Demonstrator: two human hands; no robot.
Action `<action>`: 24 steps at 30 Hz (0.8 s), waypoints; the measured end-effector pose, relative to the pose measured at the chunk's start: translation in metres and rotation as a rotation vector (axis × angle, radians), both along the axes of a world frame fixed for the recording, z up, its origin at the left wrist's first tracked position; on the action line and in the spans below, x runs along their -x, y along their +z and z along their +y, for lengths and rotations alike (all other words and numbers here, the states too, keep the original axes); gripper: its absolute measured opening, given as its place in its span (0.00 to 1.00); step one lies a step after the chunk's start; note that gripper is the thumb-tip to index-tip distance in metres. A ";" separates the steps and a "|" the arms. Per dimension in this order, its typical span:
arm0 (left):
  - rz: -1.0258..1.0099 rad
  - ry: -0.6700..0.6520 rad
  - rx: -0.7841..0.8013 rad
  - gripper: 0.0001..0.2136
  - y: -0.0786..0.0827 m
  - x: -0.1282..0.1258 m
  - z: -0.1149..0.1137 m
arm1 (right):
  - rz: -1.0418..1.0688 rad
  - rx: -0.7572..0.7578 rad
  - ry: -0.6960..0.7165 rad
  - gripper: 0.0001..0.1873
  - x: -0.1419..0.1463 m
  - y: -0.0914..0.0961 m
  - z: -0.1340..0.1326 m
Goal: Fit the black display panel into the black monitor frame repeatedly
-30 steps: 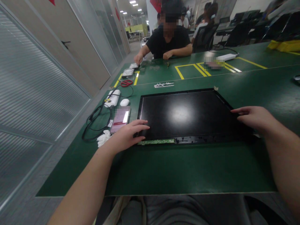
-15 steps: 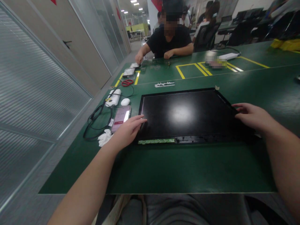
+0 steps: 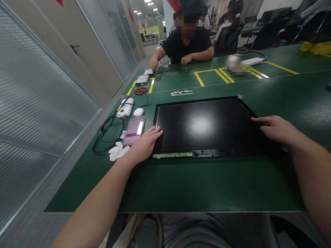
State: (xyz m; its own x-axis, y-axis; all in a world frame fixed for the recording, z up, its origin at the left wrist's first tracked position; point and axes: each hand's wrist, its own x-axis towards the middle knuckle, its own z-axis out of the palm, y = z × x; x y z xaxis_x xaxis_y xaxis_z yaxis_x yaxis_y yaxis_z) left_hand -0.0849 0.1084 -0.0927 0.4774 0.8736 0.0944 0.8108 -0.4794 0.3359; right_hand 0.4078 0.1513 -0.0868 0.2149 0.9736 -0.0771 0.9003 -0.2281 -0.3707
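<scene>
A flat black display panel (image 3: 181, 127) in a black frame lies face up on the green table. Along its near edge runs a narrow green circuit board (image 3: 172, 155). My left hand (image 3: 148, 142) rests over the panel's left edge, fingers stretched out on the frame and not wrapped round it. At the opposite side, my right hand (image 3: 275, 129) has its index finger extended onto the right edge of the frame; its other fingers are partly hidden.
To the left lie a phone (image 3: 133, 131), crumpled white tissue (image 3: 117, 151), a white mouse-like object (image 3: 138, 112), a white power strip (image 3: 125, 107) with black cable, and red-handled scissors (image 3: 141, 91). Thin white strips (image 3: 181, 92) lie beyond the panel. Another person (image 3: 187, 44) sits across the table (image 3: 181, 189).
My right index finger has straightened and moved left onto the frame's edge. My left fingers have shifted slightly on the left edge. The panel stays in place.
</scene>
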 end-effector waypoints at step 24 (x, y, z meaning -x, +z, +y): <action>-0.002 0.039 -0.044 0.28 -0.003 -0.004 0.005 | -0.068 0.097 -0.048 0.33 0.007 0.009 -0.001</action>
